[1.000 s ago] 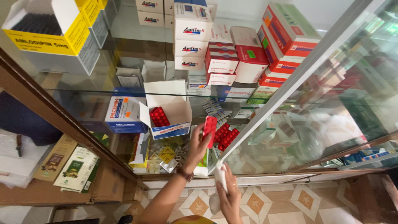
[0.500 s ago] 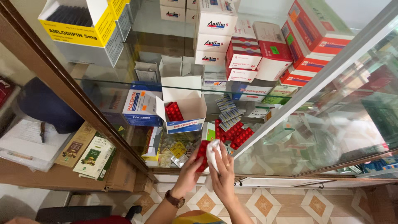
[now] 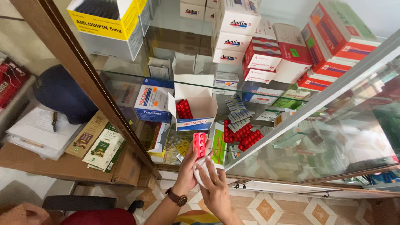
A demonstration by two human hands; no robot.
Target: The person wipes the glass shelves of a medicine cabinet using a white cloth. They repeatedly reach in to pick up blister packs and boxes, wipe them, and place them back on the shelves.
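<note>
My left hand (image 3: 186,171), with a watch on its wrist, holds a red blister pack (image 3: 200,144) upright in front of the glass cabinet. My right hand (image 3: 216,187) presses a white cloth (image 3: 202,171) against the lower part of the pack. Just above, on the glass shelf (image 3: 125,77), stands an open white box (image 3: 195,106) with more red blister packs inside. Loose red blister packs (image 3: 241,135) lie to the right of it.
Stacked white, red and green medicine boxes (image 3: 266,54) fill the upper shelves, with a yellow box (image 3: 109,21) at top left. An open glass door (image 3: 333,137) stands at right. A wooden frame (image 3: 83,75) divides off a counter with booklets (image 3: 102,148) and papers.
My left hand has drawn the red blister pack down and out from the shelf. My right hand with the white cloth has come up against it. The view moved closer.
</note>
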